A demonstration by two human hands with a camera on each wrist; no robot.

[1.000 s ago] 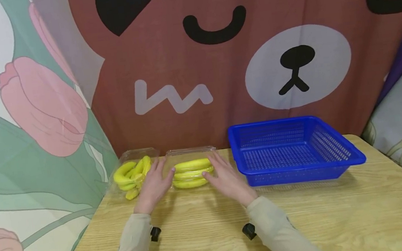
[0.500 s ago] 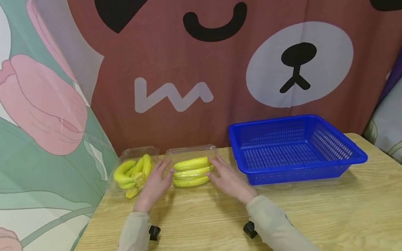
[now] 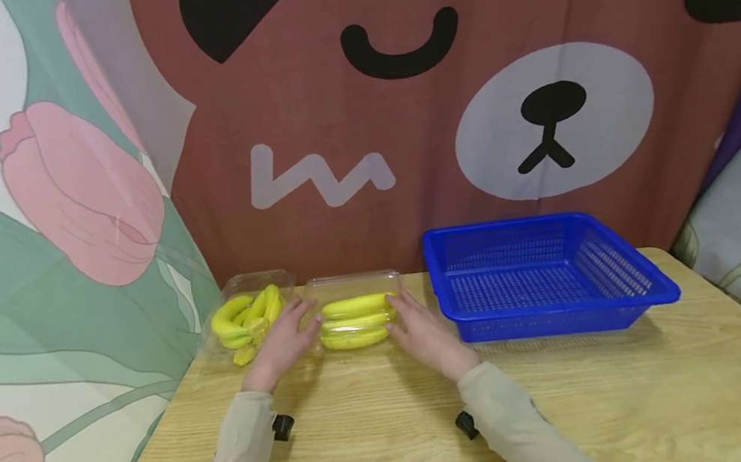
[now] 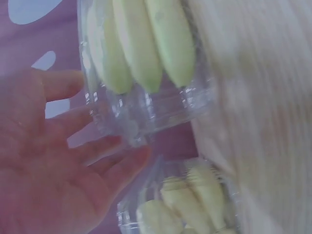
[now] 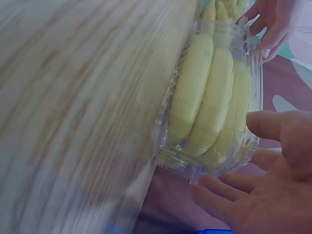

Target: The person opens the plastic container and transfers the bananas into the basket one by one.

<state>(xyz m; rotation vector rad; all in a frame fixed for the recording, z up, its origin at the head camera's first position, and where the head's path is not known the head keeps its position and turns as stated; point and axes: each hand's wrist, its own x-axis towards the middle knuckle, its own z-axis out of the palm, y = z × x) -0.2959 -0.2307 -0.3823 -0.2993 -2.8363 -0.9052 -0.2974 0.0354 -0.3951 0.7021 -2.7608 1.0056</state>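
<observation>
A clear plastic box of yellow bananas (image 3: 355,315) lies on the wooden table (image 3: 390,417) near its far edge. My left hand (image 3: 284,338) is at the box's left end and my right hand (image 3: 420,327) at its right end, both with straight fingers. The left wrist view shows the left hand (image 4: 63,161) with its fingertips (image 4: 139,155) touching a lower corner of the box (image 4: 141,63). From the right wrist, the right hand (image 5: 265,187) is spread just beside the end of the box (image 5: 209,107); contact is unclear.
A second clear box of bananas (image 3: 247,315) lies just left of the first, behind my left hand. A blue mesh basket (image 3: 647,285) stands to the right, close to my right hand. Printed curtains hang along the back and left.
Both hands have crept slightly inward toward the ends of the middle banana box. The box itself has not moved.
</observation>
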